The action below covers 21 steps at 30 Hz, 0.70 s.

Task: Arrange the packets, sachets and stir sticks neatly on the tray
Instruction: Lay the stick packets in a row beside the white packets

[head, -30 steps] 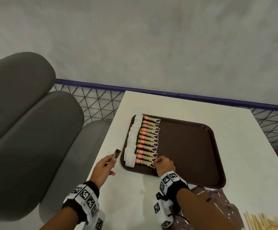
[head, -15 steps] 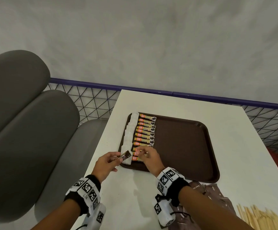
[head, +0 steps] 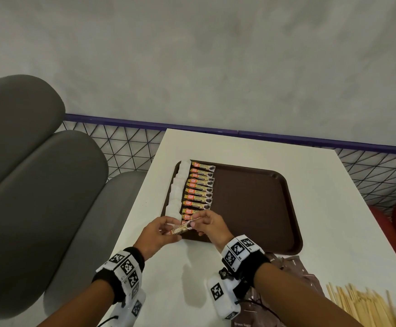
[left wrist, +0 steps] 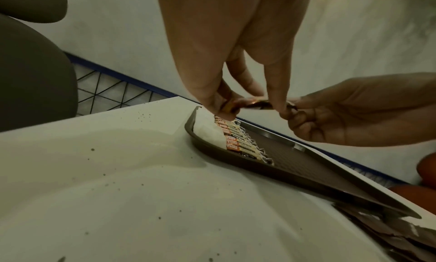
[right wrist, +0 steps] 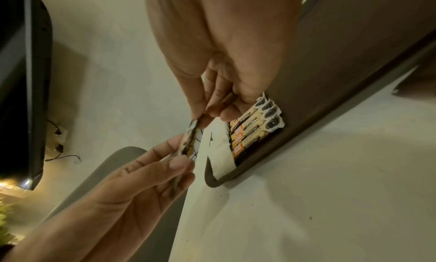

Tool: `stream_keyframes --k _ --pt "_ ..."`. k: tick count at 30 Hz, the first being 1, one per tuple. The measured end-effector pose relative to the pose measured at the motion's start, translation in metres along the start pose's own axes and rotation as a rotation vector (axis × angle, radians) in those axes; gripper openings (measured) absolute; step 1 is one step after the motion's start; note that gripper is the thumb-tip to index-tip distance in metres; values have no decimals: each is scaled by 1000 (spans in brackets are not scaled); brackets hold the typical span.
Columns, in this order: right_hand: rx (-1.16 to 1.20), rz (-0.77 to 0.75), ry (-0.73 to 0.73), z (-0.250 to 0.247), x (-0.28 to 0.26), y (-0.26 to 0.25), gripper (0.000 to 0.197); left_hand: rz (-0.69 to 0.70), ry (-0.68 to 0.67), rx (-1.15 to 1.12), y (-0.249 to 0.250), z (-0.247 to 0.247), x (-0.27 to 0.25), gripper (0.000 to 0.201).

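Observation:
A brown tray (head: pixel 258 208) lies on the white table (head: pixel 333 220). Along its left side run a column of white sachets (head: pixel 176 192) and a row of several coffee stick packets (head: pixel 198 192). Both hands hold one more coffee stick packet (head: pixel 180 228) just above the tray's near left corner. My left hand (head: pixel 161 232) pinches its left end and my right hand (head: pixel 204 224) pinches its right end. The left wrist view shows that packet (left wrist: pixel 254 104) between the two hands, and the right wrist view shows the packet (right wrist: pixel 188 139) edge-on.
Brown sugar packets (head: pixel 293 274) lie in a loose pile at the table's near edge, right of my right wrist. Wooden stir sticks (head: pixel 357 305) are heaped at the near right corner. Grey seat cushions (head: pixel 38 185) stand left of the table; a wire fence (head: pixel 126 147) runs behind.
My left hand brought the single packet rightward from beside the tray to its near left corner. My right hand left the row of packets and took hold of the packet's other end.

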State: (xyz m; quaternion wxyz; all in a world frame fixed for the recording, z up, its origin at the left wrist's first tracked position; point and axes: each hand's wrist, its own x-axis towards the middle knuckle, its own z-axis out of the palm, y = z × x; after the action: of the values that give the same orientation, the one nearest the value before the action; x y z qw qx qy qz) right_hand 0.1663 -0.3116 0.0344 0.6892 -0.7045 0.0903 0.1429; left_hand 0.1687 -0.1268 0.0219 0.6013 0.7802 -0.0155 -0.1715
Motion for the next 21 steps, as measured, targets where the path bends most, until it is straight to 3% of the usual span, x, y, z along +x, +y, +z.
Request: stream_keyframes --k 7,14,18,21 --pt "-2 -30 83 -21 -5 3 17 -94 -12 -173 5 1 -2 26" --pt "-137 47 273 -30 -1 19 25 -75 56 -253 1 10 5 26" --pt "-289 76 347 -24 3 25 27 -86 60 -167 -10 15 9 27" --pt "-367 102 363 -20 5 29 35 -80 47 90 -16 16 9 30"
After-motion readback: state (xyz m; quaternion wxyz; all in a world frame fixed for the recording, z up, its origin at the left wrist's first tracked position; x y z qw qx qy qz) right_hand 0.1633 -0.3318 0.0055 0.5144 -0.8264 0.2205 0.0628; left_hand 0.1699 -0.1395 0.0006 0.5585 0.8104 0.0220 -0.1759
